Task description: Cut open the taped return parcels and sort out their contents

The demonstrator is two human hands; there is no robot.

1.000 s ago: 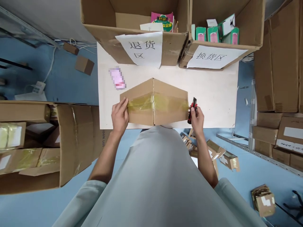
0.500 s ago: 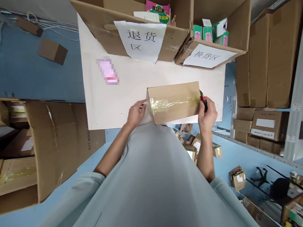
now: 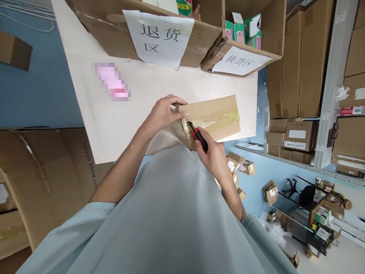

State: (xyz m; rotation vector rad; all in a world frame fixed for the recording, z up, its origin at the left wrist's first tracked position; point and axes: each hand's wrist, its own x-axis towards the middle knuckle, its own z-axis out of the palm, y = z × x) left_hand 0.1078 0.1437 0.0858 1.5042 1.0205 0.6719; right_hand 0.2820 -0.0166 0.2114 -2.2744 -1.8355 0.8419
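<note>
A long brown cardboard box (image 3: 218,110) with clear yellowish tape along its top lies on the white table, close to my body. My left hand (image 3: 167,112) grips the box's left end at the far corner, thumb on top and fingers over the edge. In my right hand (image 3: 212,152) is a red and black utility knife (image 3: 199,139), held closed in the fingers. Its tip is at the tape near the left end of the box; whether the blade has entered the tape I cannot tell.
Two open cartons with paper signs, the left one (image 3: 114,36) and the right one (image 3: 273,30), stand along the table's far side. A pixelated pink item (image 3: 112,80) lies on the white table (image 3: 85,125). Stacked boxes (image 3: 299,135) fill shelving at the right.
My right hand has brought the utility knife from the box's right end to its left end. My left hand has moved up onto the far left corner. The view has shifted.
</note>
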